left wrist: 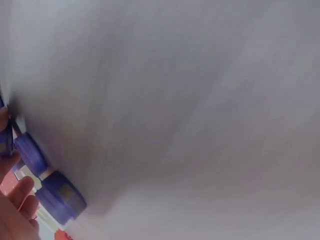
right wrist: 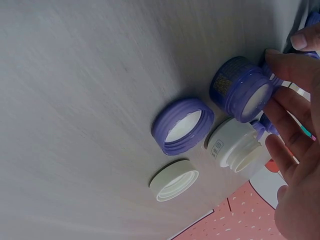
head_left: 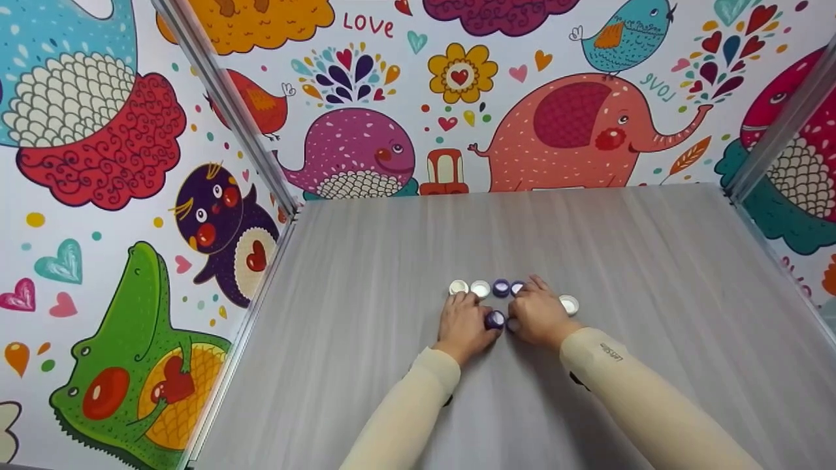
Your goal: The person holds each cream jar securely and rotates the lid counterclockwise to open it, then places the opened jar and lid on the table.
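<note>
Between thumb and forefinger, my left hand [head_left: 465, 324] pinches a small purple jar [head_left: 494, 320]; in the left wrist view the jar [left wrist: 5, 141] is cut off by the edge. Another purple jar [left wrist: 60, 197] and a thin purple ring-like lid [left wrist: 30, 154] lie beneath that hand. Close on its right, the thumb and forefinger of my right hand [head_left: 537, 314] are around a purple jar-like piece [right wrist: 272, 76], mostly hidden. Under this palm, the right wrist view has an open purple jar [right wrist: 240, 90], a purple lid [right wrist: 182, 126], an open white jar [right wrist: 235, 145] and a white lid [right wrist: 174, 180].
Two white pieces [head_left: 480, 289] and two purple pieces [head_left: 501, 288] form a row just beyond the hands. A white round piece [head_left: 569, 305] lies right of the right hand. The grey tabletop [head_left: 366, 261] is bordered by cartoon-printed walls [head_left: 457, 130] with metal posts.
</note>
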### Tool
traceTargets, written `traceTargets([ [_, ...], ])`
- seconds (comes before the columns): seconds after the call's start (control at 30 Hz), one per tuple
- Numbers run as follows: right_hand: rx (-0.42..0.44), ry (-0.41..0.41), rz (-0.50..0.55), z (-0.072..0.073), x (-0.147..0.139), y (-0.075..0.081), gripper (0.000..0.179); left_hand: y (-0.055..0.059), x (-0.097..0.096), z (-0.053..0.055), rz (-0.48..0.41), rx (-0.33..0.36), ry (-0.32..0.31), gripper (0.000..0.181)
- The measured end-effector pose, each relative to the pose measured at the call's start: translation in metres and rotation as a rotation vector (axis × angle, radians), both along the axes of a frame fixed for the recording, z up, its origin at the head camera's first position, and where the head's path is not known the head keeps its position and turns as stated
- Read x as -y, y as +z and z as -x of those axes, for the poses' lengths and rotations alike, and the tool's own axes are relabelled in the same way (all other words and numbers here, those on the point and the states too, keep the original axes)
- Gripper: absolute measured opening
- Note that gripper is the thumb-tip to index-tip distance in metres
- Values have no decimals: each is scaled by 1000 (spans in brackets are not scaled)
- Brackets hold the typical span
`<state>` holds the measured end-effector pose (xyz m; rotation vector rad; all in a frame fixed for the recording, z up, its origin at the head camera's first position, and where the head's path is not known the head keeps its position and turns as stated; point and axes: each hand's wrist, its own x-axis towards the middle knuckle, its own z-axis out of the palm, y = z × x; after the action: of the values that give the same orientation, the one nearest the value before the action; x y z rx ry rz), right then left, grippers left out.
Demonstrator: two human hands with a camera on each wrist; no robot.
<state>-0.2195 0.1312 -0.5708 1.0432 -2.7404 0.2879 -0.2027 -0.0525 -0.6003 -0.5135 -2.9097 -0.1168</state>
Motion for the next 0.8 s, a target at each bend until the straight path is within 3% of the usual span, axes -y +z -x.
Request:
traceTargets([
  [0.2,-20,13,19,1,-1,-2,16,-1,0,1,-7,43,34,40],
  [0.4,-28,12,26,1,-1,-4,17,-4,0,2,-22,32,28,40],
  [0.57,-12,2,15,1,-1,-3,17,-3,0,0,-40,65,39,42],
  [0.8,-20,6,-17,1,-2,-1,15,-2,1,-1,-13,62,31,43],
])
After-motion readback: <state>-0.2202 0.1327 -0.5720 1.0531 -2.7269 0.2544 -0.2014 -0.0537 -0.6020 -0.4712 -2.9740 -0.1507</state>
